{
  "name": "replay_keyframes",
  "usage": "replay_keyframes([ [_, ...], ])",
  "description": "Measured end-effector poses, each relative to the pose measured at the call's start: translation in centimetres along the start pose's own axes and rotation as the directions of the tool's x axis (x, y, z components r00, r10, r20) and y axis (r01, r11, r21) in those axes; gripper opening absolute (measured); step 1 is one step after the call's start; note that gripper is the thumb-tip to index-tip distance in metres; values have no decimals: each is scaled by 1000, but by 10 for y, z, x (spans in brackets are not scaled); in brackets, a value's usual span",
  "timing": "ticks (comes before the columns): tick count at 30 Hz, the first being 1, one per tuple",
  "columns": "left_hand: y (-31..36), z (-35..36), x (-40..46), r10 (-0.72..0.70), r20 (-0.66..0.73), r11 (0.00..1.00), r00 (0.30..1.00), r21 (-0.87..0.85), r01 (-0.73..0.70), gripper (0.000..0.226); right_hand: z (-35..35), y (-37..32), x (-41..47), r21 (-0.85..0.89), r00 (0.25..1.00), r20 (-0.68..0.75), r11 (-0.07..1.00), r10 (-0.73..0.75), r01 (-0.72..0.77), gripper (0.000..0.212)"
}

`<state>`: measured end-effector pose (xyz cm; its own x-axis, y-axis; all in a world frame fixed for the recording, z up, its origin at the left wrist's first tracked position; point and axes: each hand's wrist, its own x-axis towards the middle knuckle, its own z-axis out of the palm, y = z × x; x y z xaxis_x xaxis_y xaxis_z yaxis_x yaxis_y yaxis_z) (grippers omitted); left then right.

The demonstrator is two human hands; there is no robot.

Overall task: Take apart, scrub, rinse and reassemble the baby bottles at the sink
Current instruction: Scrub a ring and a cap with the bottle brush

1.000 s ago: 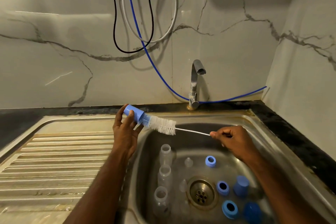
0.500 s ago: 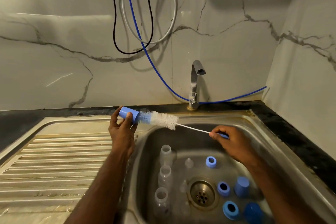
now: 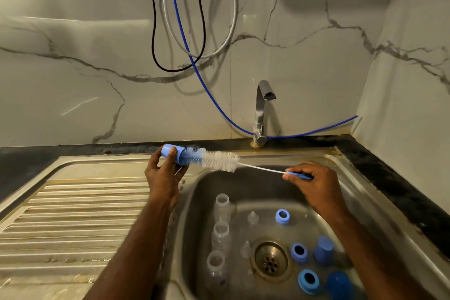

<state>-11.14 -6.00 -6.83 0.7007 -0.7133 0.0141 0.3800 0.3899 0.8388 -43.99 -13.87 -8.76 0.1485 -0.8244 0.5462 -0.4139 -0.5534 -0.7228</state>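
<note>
My left hand [image 3: 163, 178] grips a blue bottle cap [image 3: 174, 153] sideways above the sink's left rim. My right hand [image 3: 314, 184] pinches the blue handle of a bottle brush [image 3: 220, 160], whose white bristles point left, with the tip just inside the cap's mouth. In the sink basin [image 3: 246, 184] three clear bottle bodies [image 3: 221, 232] lie in a row on the left. Clear teats [image 3: 252, 218] lie between them and the drain. Three blue collar rings [image 3: 282, 216] and two more blue caps [image 3: 323, 249] sit to the right of the drain.
The tap [image 3: 261, 114] stands at the back of the sink, with no water running. A ribbed steel draining board [image 3: 65, 217] spreads to the left. Black, grey and blue hoses [image 3: 185, 39] hang on the marble wall. A dark counter edge [image 3: 399, 187] borders the sink on the right.
The brush has slid out to the right, so more bristle shows outside the cap. My left hand with the cap has shifted a little left and tilted.
</note>
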Motion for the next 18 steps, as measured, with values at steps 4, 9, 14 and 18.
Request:
replay_keyframes([
  [4,-5,4,-4,-56,23,998,998,-5,56,34,2,0,0,-33,999,-17,999,-42,42,19],
  [9,2,-2,2,-74,-28,993,997,-96,71,44,-5,5,2,-29,999,-48,999,20,-22,22],
  [14,-1,7,-6,-65,21,996,998,-55,66,41,-2,6,2,-38,999,-47,999,1,-3,20],
  [18,-2,4,-6,-95,-5,993,995,-74,94,40,-3,6,2,-28,998,-64,999,29,-31,19],
])
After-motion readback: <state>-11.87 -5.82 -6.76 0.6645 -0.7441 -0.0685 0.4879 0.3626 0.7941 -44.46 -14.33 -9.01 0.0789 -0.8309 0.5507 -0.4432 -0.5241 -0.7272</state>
